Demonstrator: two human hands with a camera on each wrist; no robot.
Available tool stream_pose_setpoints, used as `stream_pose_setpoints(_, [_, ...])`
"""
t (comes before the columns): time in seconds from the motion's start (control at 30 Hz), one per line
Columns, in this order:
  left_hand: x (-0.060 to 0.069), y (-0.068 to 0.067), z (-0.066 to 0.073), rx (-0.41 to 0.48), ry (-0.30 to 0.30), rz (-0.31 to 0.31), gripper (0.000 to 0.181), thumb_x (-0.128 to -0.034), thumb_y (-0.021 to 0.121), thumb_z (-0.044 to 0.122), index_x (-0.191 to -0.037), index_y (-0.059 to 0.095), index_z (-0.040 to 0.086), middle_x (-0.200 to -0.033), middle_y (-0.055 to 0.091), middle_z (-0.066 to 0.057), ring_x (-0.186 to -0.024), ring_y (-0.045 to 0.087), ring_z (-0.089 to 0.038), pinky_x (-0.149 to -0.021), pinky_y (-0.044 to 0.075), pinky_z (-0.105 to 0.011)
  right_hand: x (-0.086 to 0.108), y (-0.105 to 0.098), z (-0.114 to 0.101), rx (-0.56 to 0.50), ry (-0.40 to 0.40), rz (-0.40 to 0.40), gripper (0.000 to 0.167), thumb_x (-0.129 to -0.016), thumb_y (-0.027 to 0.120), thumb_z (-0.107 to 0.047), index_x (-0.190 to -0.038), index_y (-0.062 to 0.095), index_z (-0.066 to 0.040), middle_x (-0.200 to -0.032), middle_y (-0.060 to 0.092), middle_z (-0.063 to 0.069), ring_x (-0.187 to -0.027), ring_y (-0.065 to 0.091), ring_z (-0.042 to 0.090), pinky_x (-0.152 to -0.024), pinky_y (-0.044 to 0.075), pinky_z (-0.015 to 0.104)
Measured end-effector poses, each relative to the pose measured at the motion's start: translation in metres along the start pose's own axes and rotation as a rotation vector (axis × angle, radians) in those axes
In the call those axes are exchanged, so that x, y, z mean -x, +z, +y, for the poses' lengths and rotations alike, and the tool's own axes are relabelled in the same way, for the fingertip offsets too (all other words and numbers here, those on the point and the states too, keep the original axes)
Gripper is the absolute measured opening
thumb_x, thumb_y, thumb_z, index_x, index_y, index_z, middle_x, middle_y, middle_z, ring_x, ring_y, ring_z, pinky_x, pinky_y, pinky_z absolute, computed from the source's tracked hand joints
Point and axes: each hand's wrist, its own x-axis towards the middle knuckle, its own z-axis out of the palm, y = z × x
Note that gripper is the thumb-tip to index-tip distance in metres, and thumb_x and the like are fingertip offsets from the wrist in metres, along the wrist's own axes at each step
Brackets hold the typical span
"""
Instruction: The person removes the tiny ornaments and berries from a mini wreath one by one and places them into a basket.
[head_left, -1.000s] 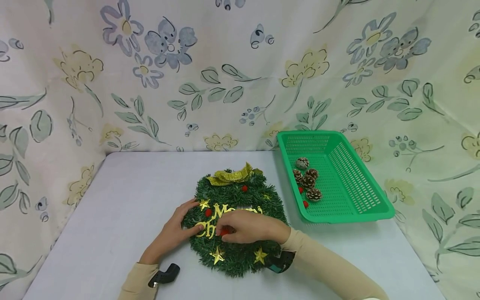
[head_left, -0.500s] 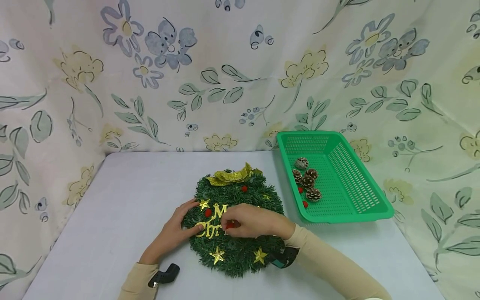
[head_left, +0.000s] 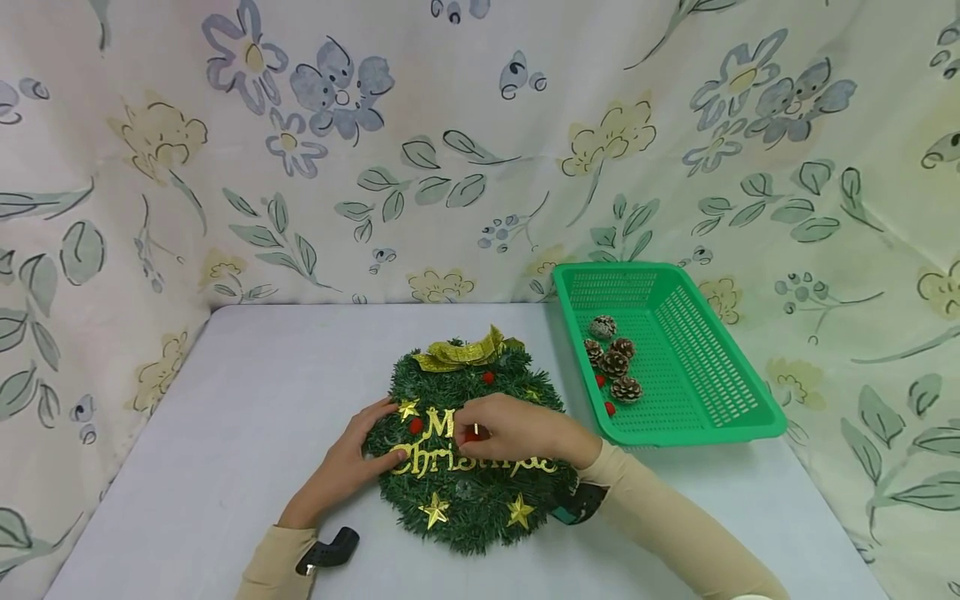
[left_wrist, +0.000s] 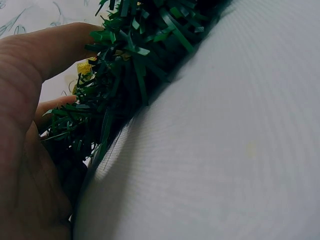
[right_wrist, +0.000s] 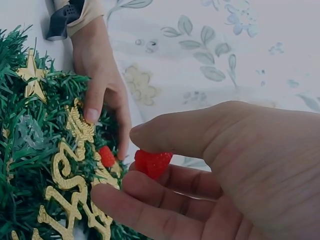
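A green tinsel wreath [head_left: 468,529] lies on the table in the head view, with gold "Merry Christmas" lettering [right_wrist: 80,122] across it. My left hand [head_left: 341,458] holds the wreath's left edge, thumb over the top and fingers at the outer side. Between thumb and fingers of my right hand [head_left: 521,429] is a red raspberry-like berry [right_wrist: 154,162], pinched above the lettering and apart from it. The same hand hides part of "Merry". Gold stars [head_left: 435,510], a gold bow [head_left: 459,354] and small red berries [head_left: 416,426] sit on the wreath.
A green plastic basket [head_left: 697,437] stands at the right of the white table [head_left: 285,367]. Inside it are several pine cones [head_left: 626,388] and red berries [head_left: 610,409]. A floral cloth [head_left: 450,100] hangs behind and at the sides.
My right hand has moved rightward and away from me with the red berry, from over "Christmas" to over "Merry". The left hand has stayed at the wreath's edge.
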Motion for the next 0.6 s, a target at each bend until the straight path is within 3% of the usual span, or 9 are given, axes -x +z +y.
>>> stream_pose_setpoints(0.6, [0.000, 0.000, 0.000, -0.002, -0.001, -0.006, 0.076, -0.0929, 0.073, 0.041, -0.157, 0.037, 0.020, -0.167, 0.025, -0.012, -0.152, 0.024, -0.045, -0.112, 0.030, -0.075, 0.011, -0.010, 0.006, -0.044, 0.015, -0.019, 0.011, -0.100, 0.064, -0.016, -0.091, 0.064, -0.022, -0.085, 0.058, -0.012, -0.070, 0.051, 0.003, -0.063, 0.044, 0.015])
